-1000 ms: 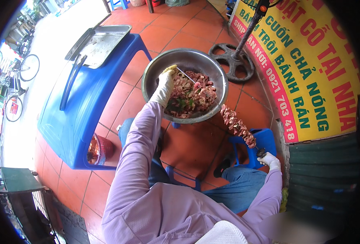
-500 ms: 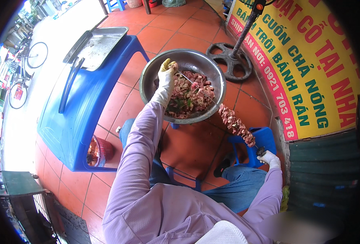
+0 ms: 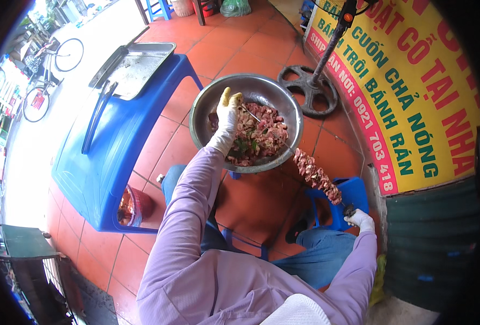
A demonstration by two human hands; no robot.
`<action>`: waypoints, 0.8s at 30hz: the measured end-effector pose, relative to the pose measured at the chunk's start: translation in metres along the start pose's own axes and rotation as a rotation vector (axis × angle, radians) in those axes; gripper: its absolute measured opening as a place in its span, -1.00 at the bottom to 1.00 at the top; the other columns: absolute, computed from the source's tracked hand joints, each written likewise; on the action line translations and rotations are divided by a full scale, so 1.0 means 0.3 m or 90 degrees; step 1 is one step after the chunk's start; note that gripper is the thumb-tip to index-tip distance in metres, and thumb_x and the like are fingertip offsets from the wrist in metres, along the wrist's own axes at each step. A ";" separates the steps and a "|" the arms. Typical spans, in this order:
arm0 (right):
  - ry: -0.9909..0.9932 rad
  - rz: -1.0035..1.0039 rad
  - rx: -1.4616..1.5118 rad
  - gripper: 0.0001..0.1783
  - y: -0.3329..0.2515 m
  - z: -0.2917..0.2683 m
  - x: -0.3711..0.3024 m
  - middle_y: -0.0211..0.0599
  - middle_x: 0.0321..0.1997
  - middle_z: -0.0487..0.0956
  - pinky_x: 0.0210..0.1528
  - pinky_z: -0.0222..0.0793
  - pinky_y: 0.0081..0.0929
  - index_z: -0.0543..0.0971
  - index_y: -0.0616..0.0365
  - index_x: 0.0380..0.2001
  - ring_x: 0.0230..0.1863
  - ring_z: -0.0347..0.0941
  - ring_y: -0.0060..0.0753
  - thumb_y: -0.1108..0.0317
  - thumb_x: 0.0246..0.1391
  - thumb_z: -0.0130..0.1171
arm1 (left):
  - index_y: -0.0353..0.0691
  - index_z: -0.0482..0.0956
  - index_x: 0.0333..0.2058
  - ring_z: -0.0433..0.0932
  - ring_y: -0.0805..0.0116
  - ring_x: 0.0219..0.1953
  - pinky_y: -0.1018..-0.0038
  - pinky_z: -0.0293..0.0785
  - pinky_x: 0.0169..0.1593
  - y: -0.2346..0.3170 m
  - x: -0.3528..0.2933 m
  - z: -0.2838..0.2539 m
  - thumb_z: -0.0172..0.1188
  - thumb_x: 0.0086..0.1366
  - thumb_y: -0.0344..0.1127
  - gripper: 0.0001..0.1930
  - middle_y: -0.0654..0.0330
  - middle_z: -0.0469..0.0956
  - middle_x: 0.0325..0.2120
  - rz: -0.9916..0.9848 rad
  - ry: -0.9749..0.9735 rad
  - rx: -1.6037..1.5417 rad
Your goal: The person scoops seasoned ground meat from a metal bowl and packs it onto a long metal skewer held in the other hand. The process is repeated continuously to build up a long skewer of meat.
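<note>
A wide metal bowl [image 3: 293, 150] stands in front of me, part full of cut raw meat [image 3: 261, 130] with green leaf bits. My left hand [image 3: 227, 122], gloved and stained yellow at the fingers, is over the bowl's left side. Its fingers are bent close to the skewer's bare tip; whatever they pinch is too small to make out. At the lower right, my gloved right hand [image 3: 362, 221] is closed round the dark handle end of a long metal skewer [image 3: 252, 113]. Threaded meat pieces [image 3: 317, 177] cover the skewer's near half, and its bare far half reaches over the bowl.
Left of the bowl is a blue plastic table [image 3: 96, 162] bearing a metal tray [image 3: 145, 67] and dark tongs [image 3: 97, 116]. A red basket [image 3: 140, 206] sits beneath it. A blue stool [image 3: 354, 195] is by my right hand. The fan's round base [image 3: 307, 92] stands behind the bowl.
My left fingers have shifted slightly at the skewer's tip, the index finger now pointing up more. The right hand keeps its hold. The whole view has tilted a little.
</note>
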State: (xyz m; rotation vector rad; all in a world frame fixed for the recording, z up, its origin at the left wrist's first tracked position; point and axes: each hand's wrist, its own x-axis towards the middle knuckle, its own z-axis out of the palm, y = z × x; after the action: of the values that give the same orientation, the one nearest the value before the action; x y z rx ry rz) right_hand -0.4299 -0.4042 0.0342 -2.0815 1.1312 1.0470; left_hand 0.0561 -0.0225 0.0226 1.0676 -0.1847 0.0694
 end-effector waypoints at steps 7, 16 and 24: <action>-0.008 -0.073 -0.009 -0.86 -0.104 -0.018 -0.033 -0.43 -0.62 0.52 -0.55 0.24 -0.47 0.55 0.12 -0.51 -0.62 0.32 -0.56 0.30 -0.02 0.24 | -0.32 0.39 -0.15 0.48 0.32 -0.47 0.39 0.52 -0.31 0.011 0.084 -0.096 0.03 0.23 -0.47 -0.80 0.07 0.50 -0.40 -0.130 -0.002 -0.361; 0.038 0.010 -0.023 -0.79 -0.009 -0.002 -0.019 -0.46 -0.52 0.61 -0.40 0.34 -0.47 0.62 0.07 -0.44 -0.52 0.42 -0.57 0.18 -0.06 0.32 | -0.17 0.37 -0.48 0.55 0.14 -0.32 0.20 0.46 -0.10 -0.013 0.014 0.040 -0.05 0.30 -0.19 -0.77 0.05 0.55 -0.42 -0.350 0.099 -0.295; 0.017 0.021 -0.078 -0.73 0.048 0.017 0.005 -0.47 -0.48 0.63 -0.39 0.34 -0.43 0.63 0.05 -0.38 -0.49 0.43 -0.55 0.11 -0.05 0.31 | -0.12 0.43 -0.45 0.54 0.14 -0.30 0.28 0.29 -0.03 0.010 -0.057 0.103 -0.04 0.26 -0.16 -0.79 0.05 0.59 -0.33 -0.357 0.115 -0.282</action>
State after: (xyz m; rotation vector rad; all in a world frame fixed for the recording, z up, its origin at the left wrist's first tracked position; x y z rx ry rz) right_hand -0.4438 -0.4081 0.0288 -2.1847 1.1437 1.1315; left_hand 0.0354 -0.0474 0.0366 0.6351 0.2581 -0.3644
